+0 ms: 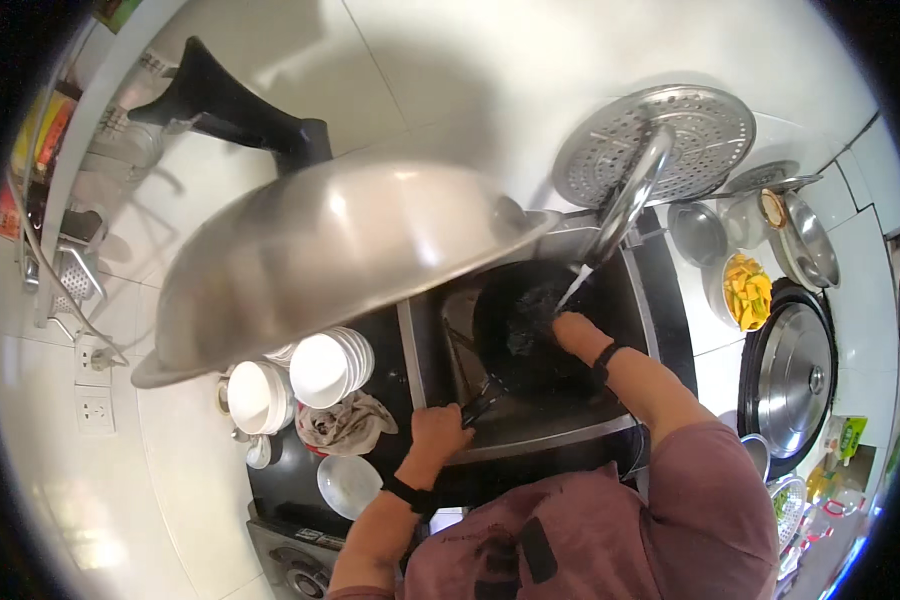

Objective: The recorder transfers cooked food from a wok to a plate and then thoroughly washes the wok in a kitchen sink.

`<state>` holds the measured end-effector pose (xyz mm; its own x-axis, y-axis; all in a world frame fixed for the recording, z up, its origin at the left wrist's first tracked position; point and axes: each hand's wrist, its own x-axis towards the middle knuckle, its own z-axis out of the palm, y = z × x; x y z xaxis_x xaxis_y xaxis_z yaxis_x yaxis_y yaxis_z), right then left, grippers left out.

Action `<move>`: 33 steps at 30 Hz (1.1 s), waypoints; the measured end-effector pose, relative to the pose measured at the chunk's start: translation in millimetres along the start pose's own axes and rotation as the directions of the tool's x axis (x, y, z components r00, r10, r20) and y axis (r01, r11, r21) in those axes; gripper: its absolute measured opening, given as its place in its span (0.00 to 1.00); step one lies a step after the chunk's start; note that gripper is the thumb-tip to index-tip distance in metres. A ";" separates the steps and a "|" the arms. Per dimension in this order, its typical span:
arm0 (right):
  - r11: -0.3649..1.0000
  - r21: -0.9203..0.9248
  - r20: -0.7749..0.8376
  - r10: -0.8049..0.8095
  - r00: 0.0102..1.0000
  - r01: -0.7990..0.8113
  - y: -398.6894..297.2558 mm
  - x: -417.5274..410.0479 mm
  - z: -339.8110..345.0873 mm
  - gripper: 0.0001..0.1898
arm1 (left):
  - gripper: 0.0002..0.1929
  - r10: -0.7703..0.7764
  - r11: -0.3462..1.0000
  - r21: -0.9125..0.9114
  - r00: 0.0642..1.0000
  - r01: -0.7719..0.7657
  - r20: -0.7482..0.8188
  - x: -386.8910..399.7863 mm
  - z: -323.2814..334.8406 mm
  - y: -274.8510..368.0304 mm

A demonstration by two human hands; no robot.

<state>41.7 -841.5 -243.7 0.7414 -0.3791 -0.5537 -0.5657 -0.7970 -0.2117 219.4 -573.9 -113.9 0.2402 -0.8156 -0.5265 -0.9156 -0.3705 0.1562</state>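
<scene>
My left hand [441,435] is closed around the black handle [482,403] of a dark wok [521,375]. The wok sits inside the metal sink [450,382]. Water [574,287] streams from the curved chrome faucet [634,191] into the wok, where it ripples. Beneath the stream, my right hand [579,335] reaches into the wok. Its fingertips are hard to make out, so I cannot tell whether they hold anything. Dark bands circle both wrists.
A large stainless steel basin [345,255] hangs over the sink's far left. Stacked white bowls [322,367], a crumpled cloth [345,424] and a single bowl [350,486] stand left. Cut yellow vegetable pieces [748,289] and a lidded pan [791,379] are right; a perforated steamer plate [690,150] leans behind the faucet.
</scene>
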 end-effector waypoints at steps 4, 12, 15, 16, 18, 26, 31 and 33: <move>0.991 0.135 0.111 -0.030 0.993 0.015 -2.0 -37.4 47.0 0.26 | 0.18 0.033 0.988 -0.157 0.985 -0.006 0.168 13.8 -7.1 -5.3; 0.997 0.056 0.216 0.030 0.976 -0.043 -0.8 -24.6 35.7 0.38 | 0.11 0.149 0.782 -0.596 0.874 0.182 0.463 13.9 -10.3 0.3; 0.979 0.093 0.310 -0.203 0.929 0.183 -8.6 -17.9 42.3 0.38 | 0.13 0.058 0.820 -0.528 0.886 0.221 0.460 9.6 -22.4 16.3; 0.965 0.102 0.298 -0.262 0.918 0.242 -14.8 -25.0 28.4 0.39 | 0.13 0.030 0.835 -0.505 0.900 0.217 0.435 6.0 -24.7 20.1; 0.926 0.119 0.267 -0.378 0.887 0.359 -24.5 -39.7 -0.1 0.40 | 0.14 0.018 0.867 -0.470 0.932 0.166 0.362 0.7 -21.6 24.1; 0.847 0.380 0.226 -0.475 0.850 0.372 -33.3 -35.8 49.0 0.34 | 0.25 -0.006 0.928 -0.341 0.922 0.149 0.387 -13.4 -41.7 38.4; 0.641 0.628 -0.276 -0.348 0.896 0.442 -46.1 -70.0 -58.3 0.28 | 0.23 -0.083 0.945 -0.257 0.911 0.200 0.404 -26.8 -71.4 41.7; 0.622 0.399 -0.590 -0.388 0.708 0.673 -62.2 -79.5 -80.8 0.28 | 0.19 -0.102 0.960 -0.203 0.919 0.191 0.382 -29.9 -77.3 44.8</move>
<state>47.1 -799.8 -121.4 0.9575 -0.2367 0.1647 0.0028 -0.5633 -0.8262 196.2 -600.5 -26.5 0.1905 -0.5417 -0.8187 -0.7682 -0.6015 0.2193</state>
